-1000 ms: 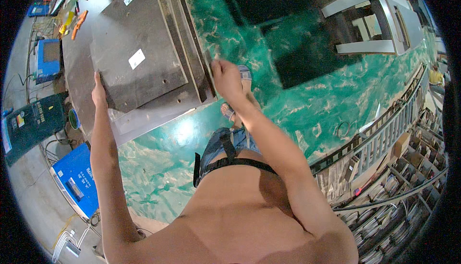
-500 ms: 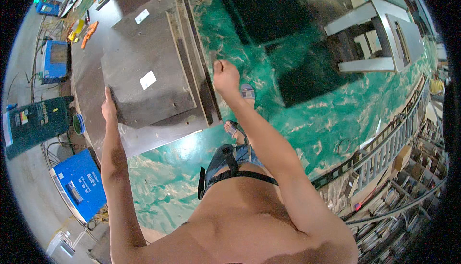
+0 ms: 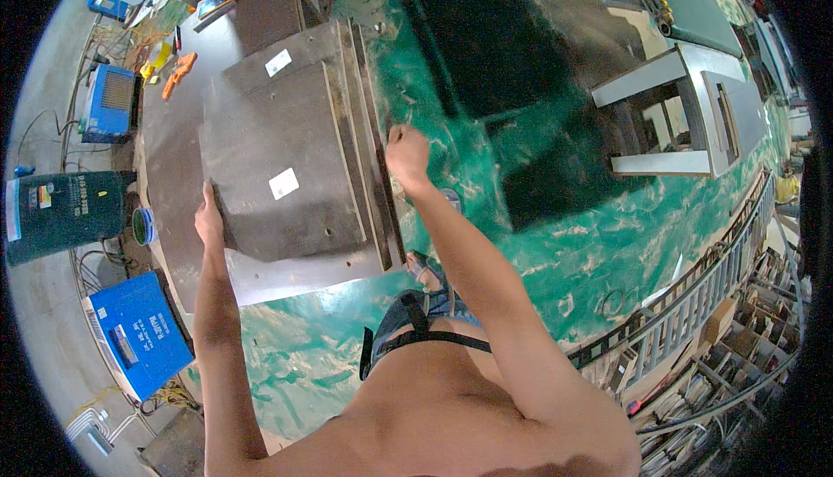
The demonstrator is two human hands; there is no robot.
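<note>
A stack of flat brown boards (image 3: 260,143), with white labels on top, lies on a metal-topped table (image 3: 286,284) in front of me. At the left side of the upper board, my left hand (image 3: 209,221) is closed on its edge, thumb pointing away from me. Beside the stack's right edge, my right hand (image 3: 408,158) is curled into a fist close against the dark outer board. What its fingers hold, if anything, is hidden. The boards on the right side are stepped, their long edges showing one beside another.
An orange tool (image 3: 179,75) and yellow items lie on the table's far left. Blue machines (image 3: 143,336) and a dark green bin (image 3: 65,214) stand left. Across the green floor are a grey frame (image 3: 707,100) and, lower right, a ladder (image 3: 685,290) beside racks of stored pieces.
The view has tilted, so the table and stack sit lower in the picture. My right hand has shifted slightly farther along the stack's right edge; my left hand stays at the left edge.
</note>
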